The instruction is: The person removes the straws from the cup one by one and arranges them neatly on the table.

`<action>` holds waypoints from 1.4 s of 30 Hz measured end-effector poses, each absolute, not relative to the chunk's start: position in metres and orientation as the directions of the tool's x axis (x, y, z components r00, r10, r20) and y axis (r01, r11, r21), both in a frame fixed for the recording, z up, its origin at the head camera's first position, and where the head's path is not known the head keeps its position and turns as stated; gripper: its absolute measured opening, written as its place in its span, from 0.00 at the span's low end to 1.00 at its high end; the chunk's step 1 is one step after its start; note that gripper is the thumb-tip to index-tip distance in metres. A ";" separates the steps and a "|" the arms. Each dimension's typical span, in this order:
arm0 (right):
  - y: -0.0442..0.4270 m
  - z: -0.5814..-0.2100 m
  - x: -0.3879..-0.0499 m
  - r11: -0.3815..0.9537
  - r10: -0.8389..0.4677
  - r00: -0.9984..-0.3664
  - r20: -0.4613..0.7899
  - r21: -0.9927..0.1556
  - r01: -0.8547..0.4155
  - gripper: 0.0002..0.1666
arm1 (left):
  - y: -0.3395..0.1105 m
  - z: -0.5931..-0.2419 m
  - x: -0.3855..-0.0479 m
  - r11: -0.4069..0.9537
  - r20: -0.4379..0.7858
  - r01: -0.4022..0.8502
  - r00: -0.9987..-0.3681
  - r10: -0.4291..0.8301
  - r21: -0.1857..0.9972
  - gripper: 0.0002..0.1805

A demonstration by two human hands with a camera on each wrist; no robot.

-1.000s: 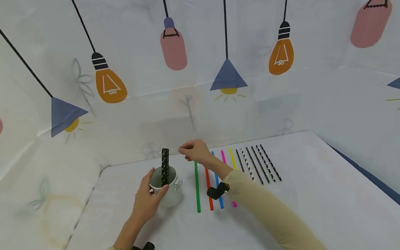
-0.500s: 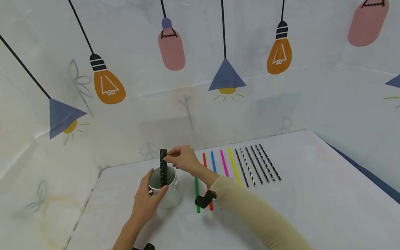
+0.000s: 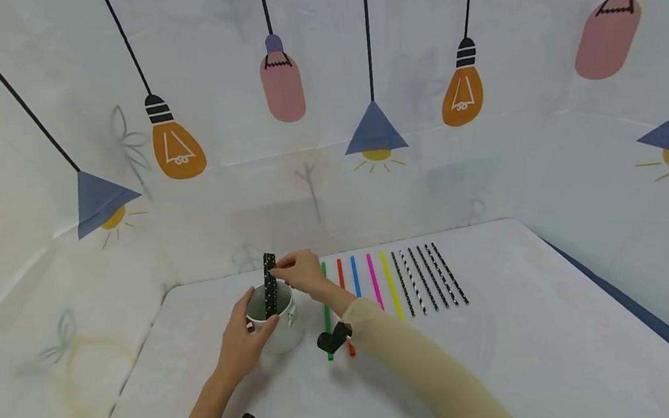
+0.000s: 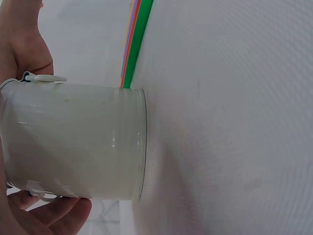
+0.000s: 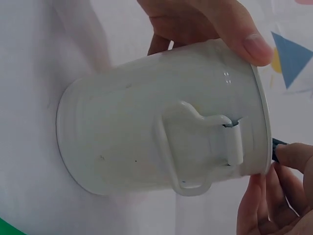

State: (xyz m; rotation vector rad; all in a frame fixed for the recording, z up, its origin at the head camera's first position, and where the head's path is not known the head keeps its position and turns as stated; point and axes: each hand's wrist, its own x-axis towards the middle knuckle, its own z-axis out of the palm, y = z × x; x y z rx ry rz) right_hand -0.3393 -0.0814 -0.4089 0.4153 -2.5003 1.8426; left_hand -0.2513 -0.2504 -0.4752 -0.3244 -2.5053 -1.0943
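Note:
A white metal bucket (image 3: 286, 335) with small side handles stands upright on the white table. My left hand (image 3: 243, 340) grips it from the left, thumb at the near rim and fingers round the far side. A flat black strip with white dots (image 3: 270, 288) rises from the bucket's mouth; its lower end is hidden inside. My right hand (image 3: 304, 274) reaches over from the right, its thumb and fingers pinching the strip's side above the rim. In the right wrist view, only a dark bit of the strip (image 5: 277, 145) shows beside the right thumb.
Right of the bucket lies a row of straws: green (image 3: 327, 316), red (image 3: 340, 271), blue (image 3: 355, 277), pink (image 3: 373, 278) and yellow (image 3: 389, 277). Several black-and-white patterned straws (image 3: 433, 277) follow. The right forearm crosses over the coloured ones. A lamp-printed sheet (image 3: 321, 190) hangs behind.
My right hand has moved left from above the straws to the black dotted strip and now pinches it. My left hand keeps its grip on the bucket.

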 end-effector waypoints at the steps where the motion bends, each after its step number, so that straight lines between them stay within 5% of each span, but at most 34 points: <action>1: -0.082 -0.409 -0.339 0.279 -0.204 -0.966 0.161 -0.936 -0.215 0.08 | -0.250 -0.475 -0.251 0.668 0.434 0.357 -0.899 0.056 0.653 0.45; 18: -0.040 -0.372 -0.318 0.201 -0.294 -0.898 0.329 -0.897 -0.395 0.09 | -0.245 -0.479 -0.253 0.659 0.429 0.354 -0.902 0.052 0.664 0.44; 30: -0.001 -0.345 -0.315 -0.025 -0.153 -0.815 0.559 -0.826 -0.562 0.10 | -0.249 -0.480 -0.251 0.667 0.435 0.342 -0.900 0.030 0.661 0.44; 42: 0.048 -0.342 -0.327 -0.084 -0.063 -0.842 0.536 -0.843 -0.531 0.19 | -0.249 -0.477 -0.254 0.673 0.478 0.385 -0.877 0.053 0.632 0.43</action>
